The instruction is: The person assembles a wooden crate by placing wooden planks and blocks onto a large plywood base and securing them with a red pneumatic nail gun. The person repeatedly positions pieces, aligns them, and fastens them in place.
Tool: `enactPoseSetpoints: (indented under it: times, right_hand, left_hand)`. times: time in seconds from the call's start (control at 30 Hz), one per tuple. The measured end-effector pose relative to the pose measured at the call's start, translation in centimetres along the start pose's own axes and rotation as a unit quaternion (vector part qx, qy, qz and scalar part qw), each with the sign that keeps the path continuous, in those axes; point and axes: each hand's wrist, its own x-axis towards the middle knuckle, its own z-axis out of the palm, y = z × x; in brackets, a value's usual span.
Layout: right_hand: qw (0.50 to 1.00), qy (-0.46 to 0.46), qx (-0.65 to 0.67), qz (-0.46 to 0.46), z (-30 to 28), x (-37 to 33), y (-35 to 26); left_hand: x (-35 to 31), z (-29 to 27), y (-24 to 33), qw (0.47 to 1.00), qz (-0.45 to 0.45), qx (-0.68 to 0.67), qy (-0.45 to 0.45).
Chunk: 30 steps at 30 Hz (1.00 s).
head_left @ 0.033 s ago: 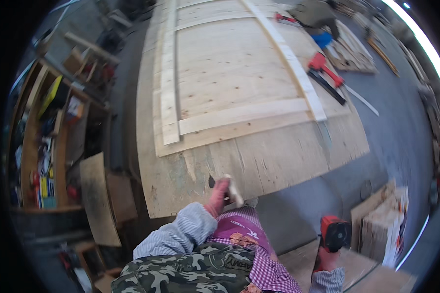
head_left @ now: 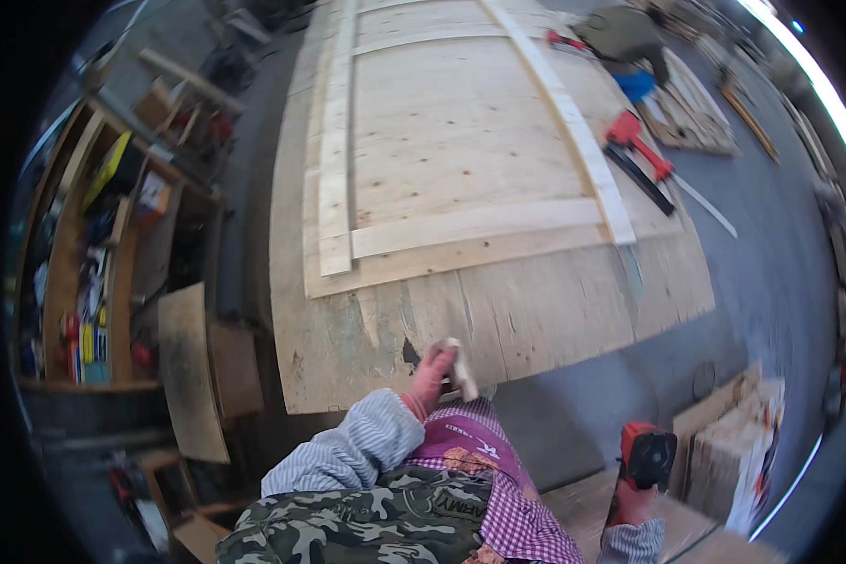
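Observation:
My left hand (head_left: 430, 378) is closed around a small pale piece of wood (head_left: 462, 374), just over the near edge of a plywood-topped table (head_left: 517, 324). On that table lies a plywood panel (head_left: 442, 141) with light wooden strips (head_left: 479, 226) forming a frame on top. Down at the right, apart from the table, my right hand (head_left: 635, 503) grips a red and black nail gun (head_left: 647, 453); its round black end faces up. The nail gun's lower part is hidden.
A second red and black nail gun (head_left: 641, 150) rests at the table's right side. Beyond it a person (head_left: 620, 38) bends over. Shelving (head_left: 113, 310) stands at the left, with a leaning board (head_left: 193, 371). Stacked boards (head_left: 728, 461) are at the right.
The view has shifted slightly, so the table sits a little further right in it. Both hands keep their hold on the wood piece and the nail gun.

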Motion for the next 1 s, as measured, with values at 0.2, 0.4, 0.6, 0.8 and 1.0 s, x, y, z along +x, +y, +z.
enactPoseSetpoints:
  times: [0.2, 0.4, 0.6, 0.8, 1.0]
  right_hand:
    - [0.979, -0.042, -0.144, -0.139, -5.1, 18.5, -1.6]
    - [0.939, -0.075, -0.227, -0.248, -5.4, 40.5, -5.1]
    - [0.901, -0.139, -0.255, -0.322, -0.7, 57.2, -10.2]
    - [0.903, -0.141, -0.222, -0.339, 7.4, 60.8, -9.8]
    - [0.907, -0.102, -0.156, -0.377, 4.7, 58.3, -11.3]
  left_hand:
    - [1.1, 8.5, 1.0, 0.996, 0.066, 0.055, 0.025]
    - [4.9, 16.5, -3.1, 0.982, 0.081, -0.044, 0.163]
    - [10.4, 27.1, -6.0, 0.959, 0.093, 0.013, 0.267]
    - [16.9, 30.2, -4.7, 0.838, 0.125, 0.386, 0.364]
    - [23.5, 32.2, -4.2, 0.717, 0.033, 0.611, 0.333]
